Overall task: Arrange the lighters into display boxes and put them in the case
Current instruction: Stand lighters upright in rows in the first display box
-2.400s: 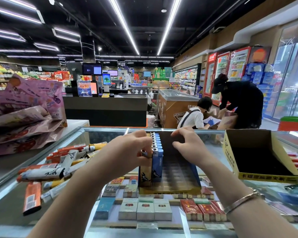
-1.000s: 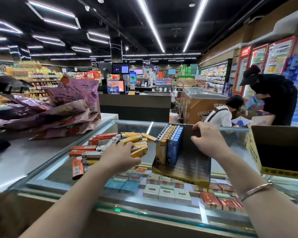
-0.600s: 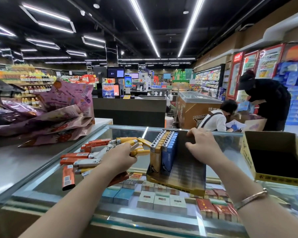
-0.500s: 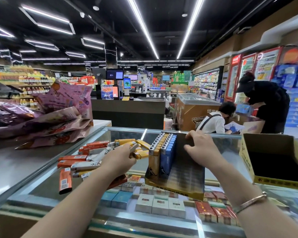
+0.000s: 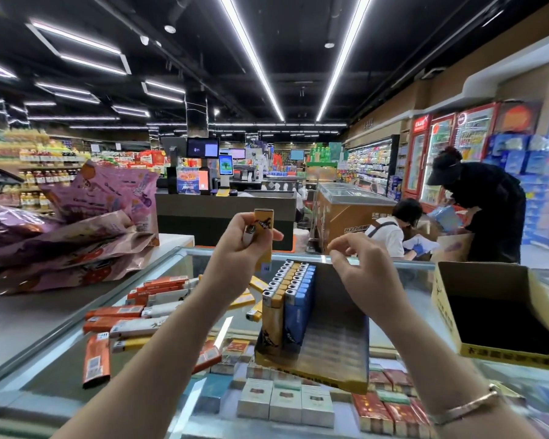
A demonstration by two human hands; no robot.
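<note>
Glass forms the worktop [image 5: 61,369], which is bounded by a metal rim along its left and far edges. Open room is left above the display box [image 5: 333,353], where both hands are raised. The box is set at the centre of the glass; two rows of lighters [image 5: 290,299], one yellow and one blue, are stood upright along its left side, and the remaining slots to the right are unfilled.

A yellow lighter [image 5: 263,239] and a white one are gripped in the left hand [image 5: 240,251], with the fingers curled round them, above the box's far left corner. The right hand [image 5: 362,270] is held over the box's back wall with fingers loosely bent and nothing gripped.

Loose lighters [image 5: 133,315] in orange, white and yellow are scattered on the glass to the left of the box. An open cardboard carton [image 5: 450,315] stands to the right, close beside the box. Pink snack bags [image 5: 86,236] are piled on the adjoining counter at far left.

Compared with half a second earlier, the left hand is lifted off the loose pile, and the right hand is released from the box's back wall.
</note>
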